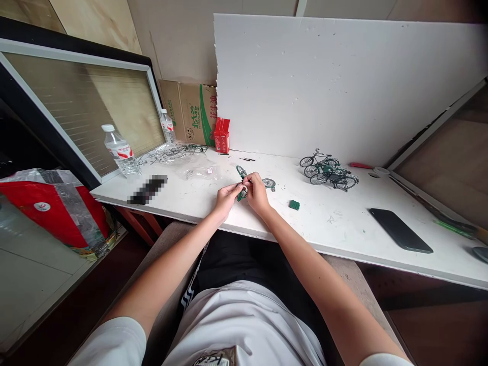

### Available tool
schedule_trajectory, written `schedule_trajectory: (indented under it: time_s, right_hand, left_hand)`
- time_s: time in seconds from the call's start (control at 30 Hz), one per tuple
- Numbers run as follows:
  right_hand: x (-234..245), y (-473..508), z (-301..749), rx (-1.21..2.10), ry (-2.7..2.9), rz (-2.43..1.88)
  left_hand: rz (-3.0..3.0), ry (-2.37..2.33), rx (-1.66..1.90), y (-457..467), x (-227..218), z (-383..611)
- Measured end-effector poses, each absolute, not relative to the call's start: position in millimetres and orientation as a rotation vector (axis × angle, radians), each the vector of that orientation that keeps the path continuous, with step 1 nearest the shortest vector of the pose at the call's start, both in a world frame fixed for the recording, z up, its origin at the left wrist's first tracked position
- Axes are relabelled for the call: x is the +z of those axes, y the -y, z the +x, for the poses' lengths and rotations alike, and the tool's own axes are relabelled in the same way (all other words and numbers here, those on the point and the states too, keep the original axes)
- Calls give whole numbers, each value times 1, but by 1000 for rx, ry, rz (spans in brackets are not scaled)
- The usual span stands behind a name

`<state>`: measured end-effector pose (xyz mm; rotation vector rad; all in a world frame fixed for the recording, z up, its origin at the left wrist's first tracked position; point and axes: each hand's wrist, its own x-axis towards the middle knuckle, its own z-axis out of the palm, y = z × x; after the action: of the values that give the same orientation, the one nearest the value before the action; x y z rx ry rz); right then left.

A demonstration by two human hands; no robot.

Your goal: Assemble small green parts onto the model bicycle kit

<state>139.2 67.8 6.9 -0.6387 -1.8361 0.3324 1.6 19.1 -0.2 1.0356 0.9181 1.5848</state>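
Both my hands meet over the white table, pinching a small green model bicycle part between them. My left hand grips it from the left with curled fingers. My right hand closes on it from the right, thumb and fingers pressed together. A loose small wheel lies just right of my hands. A little green block rests on the table further right.
Finished green model bicycles stand at the back right. A black phone lies right. Plastic part frames, two water bottles, a red box and a carton sit at the back left. A white foam board stands behind.
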Motion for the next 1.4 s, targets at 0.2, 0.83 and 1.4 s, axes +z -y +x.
schedule_trajectory:
  time_s: [0.2,0.83,1.4]
  right_hand:
    - [6,-68,137,388,1794,-635]
    - [5,-65,134,408,1800,-667]
    - [10,-62,138,384,1836,-673]
  left_hand:
    - [1043,-907,1578,-20,-1,1]
    - [1010,-862,1587,-27,-8,-2]
    - [837,-836,1650,-30,-8,-5]
